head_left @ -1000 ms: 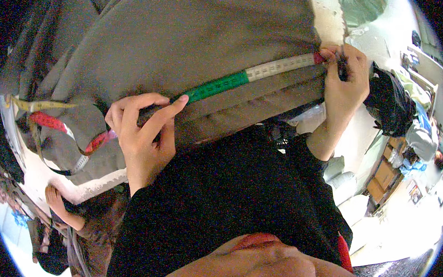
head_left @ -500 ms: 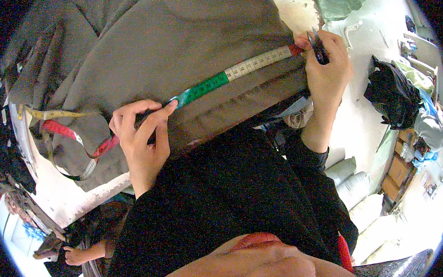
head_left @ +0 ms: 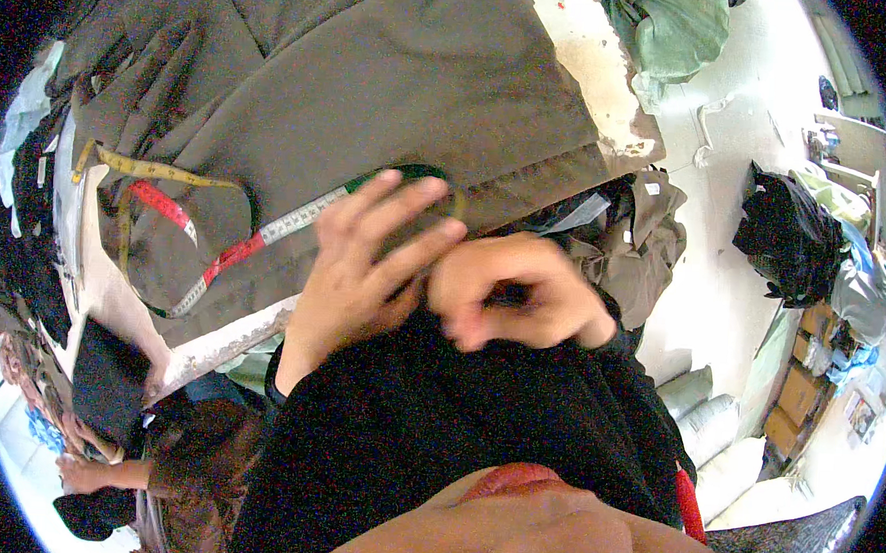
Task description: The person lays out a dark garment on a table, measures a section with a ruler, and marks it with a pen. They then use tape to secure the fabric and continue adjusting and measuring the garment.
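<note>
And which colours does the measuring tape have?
The measuring tape has yellow, red, white and dark green sections, best seen in the head view.

Bright glare washes out the pale floor at right, while the brown cloth looks duller, coloured noise speckles the black top, motion smears the right hand, and fisheye distortion bends edges toward a dark rim.

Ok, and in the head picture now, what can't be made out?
Head view, right hand: blurred; its curled fingers hide whatever they may hold.
Head view, tape measure: a stretch is hidden by the left hand.
Head view, brown cloth: far side cut off by the upper edge.
Head view, co-worker's hand: too small to read its grip.
</note>
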### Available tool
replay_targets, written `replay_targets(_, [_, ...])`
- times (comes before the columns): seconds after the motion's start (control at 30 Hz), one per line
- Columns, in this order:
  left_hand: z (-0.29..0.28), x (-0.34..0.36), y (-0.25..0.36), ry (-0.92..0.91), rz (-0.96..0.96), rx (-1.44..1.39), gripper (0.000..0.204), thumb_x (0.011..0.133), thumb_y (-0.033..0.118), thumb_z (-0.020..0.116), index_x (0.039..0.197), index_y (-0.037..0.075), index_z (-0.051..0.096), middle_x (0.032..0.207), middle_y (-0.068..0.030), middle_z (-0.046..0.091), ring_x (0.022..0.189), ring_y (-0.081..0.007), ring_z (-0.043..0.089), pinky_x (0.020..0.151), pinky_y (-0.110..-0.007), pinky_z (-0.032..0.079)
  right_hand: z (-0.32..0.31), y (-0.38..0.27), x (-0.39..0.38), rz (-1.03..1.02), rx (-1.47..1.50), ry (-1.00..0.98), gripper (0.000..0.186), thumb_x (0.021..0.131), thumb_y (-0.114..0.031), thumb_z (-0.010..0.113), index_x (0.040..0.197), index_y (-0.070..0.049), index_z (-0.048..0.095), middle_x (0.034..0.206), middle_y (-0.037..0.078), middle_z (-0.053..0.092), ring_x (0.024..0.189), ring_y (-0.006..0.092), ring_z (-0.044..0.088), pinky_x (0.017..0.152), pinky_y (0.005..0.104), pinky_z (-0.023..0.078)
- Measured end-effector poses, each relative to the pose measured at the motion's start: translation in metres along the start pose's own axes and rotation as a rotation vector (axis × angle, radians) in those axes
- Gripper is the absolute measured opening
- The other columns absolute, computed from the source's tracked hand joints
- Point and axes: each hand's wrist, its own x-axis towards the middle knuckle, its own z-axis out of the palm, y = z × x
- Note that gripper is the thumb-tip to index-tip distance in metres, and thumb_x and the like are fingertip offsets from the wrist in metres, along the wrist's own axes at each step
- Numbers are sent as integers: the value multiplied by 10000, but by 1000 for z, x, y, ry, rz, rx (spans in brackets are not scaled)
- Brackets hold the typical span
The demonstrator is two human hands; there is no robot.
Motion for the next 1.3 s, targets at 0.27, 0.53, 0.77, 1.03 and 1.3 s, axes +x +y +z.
replay_targets(0.27, [-63,-58,-22,-127,-588,-82,394,684,82,732,1058,80,606,1017,-98,646,962,-271,622,843,-362,488,30,7,29,-170,-277,75,260,808,-48,767,1058,-82,702,1139,107,648,1012,243,638,797,315,519])
replay_targets(0.53, [-232,-116,-99,441,-1018,902,642,907,278,696,1406,-9,410,1317,-176,500,1148,-245,517,1011,-357,388,-49,-15,-8,-10,-1356,1111,196,867,-166,699,1037,-68,692,1054,131,685,1042,312,636,922,369,483])
replay_targets(0.77, [-70,-65,-32,408,-685,107,498,936,271,632,1368,60,499,1372,-141,534,1311,-304,465,1102,-397,324,-75,-3,2,260,-1474,1166,343,856,-323,717,1039,-35,686,1005,148,678,940,287,652,856,375,490])
replay_targets(1.03, [-100,-125,-70,196,-961,446,504,870,371,675,1330,195,570,1476,-53,464,1356,-291,429,1113,-506,276,-50,30,45,107,-985,949,211,844,-121,718,1026,-27,667,963,121,670,879,233,642,793,323,497])
replay_targets(1.3, [-63,-74,21,376,-791,-943,115,942,112,623,1016,24,635,943,-37,641,844,-120,607,724,-239,492,-42,14,55,44,-892,1048,216,894,-167,712,1005,13,666,890,76,687,819,129,612,787,257,487])
